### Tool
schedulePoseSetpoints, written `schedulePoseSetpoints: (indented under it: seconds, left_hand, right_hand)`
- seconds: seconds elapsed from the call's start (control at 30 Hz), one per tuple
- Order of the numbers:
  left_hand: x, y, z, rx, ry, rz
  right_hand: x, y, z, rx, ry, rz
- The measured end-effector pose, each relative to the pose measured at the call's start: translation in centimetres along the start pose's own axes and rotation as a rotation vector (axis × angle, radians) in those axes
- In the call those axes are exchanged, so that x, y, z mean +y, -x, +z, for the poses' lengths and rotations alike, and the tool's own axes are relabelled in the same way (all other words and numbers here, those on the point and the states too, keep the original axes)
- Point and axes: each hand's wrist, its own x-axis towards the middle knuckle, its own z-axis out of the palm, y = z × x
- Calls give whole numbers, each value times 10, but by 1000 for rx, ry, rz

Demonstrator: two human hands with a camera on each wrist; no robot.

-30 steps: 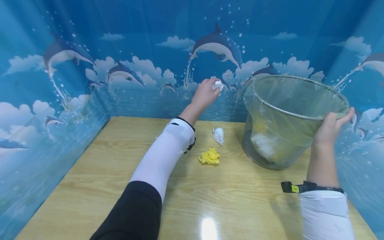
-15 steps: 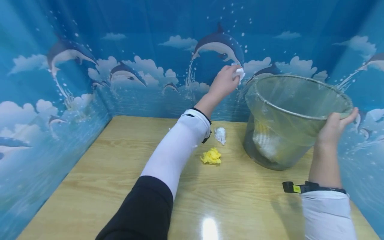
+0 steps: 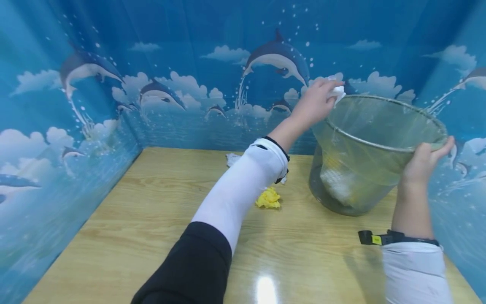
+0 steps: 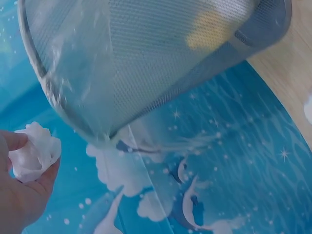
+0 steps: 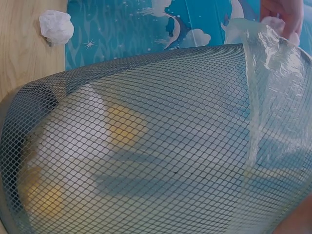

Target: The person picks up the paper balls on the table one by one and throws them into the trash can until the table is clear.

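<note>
crumpled white paper (image 4: pixel 36 152) is probably light and soft, best pinched by its sides as the left hand (image 3: pixel 315 101) does, bin rim (image 3: pixel 379 146) near those fingertips (image 4: pixel 17 140), gripped by the right hand (image 3: pixel 420 164).

The head view is bright, with a shiny white spot (image 3: pixel 266 290) on the table (image 3: pixel 315 253) and a soft shadow (image 3: pixel 360 268) beside the right sleeve (image 3: pixel 415 268); both wrist views look duller, fuzzier

white ball (image 3: pixel 231 159) partly behind left sleeve (image 3: pixel 243 177), second ball (image 3: pixel 284 180) nearly covered, left hand (image 4: pixel 27 192) cut off in left-wrist view, contents (image 5: pixel 80 131) of bin (image 3: pixel 372 145) blurred through mesh, right hand (image 3: pixel 421 162) mostly outside right-wrist view
</note>
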Motion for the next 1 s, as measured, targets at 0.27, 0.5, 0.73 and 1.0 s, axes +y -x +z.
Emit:
schedulePoseSetpoints:
  seconds: [0.27, 0.5, 0.73, 1.0]
  left_hand:
    - [22, 0, 23, -107, 11, 119]
    - [27, 3, 32, -176, -148, 204]
    - [25, 5, 36, -227, -202, 214]
    - [22, 7, 38, -271, -225, 185]
  right_hand:
    - [0, 2, -2, 17, 12, 13]
    - [-1, 3, 1, 17, 18, 22]
    - [-1, 2, 1, 29, 35, 14]
    - [0, 2, 1, 23, 40, 11]
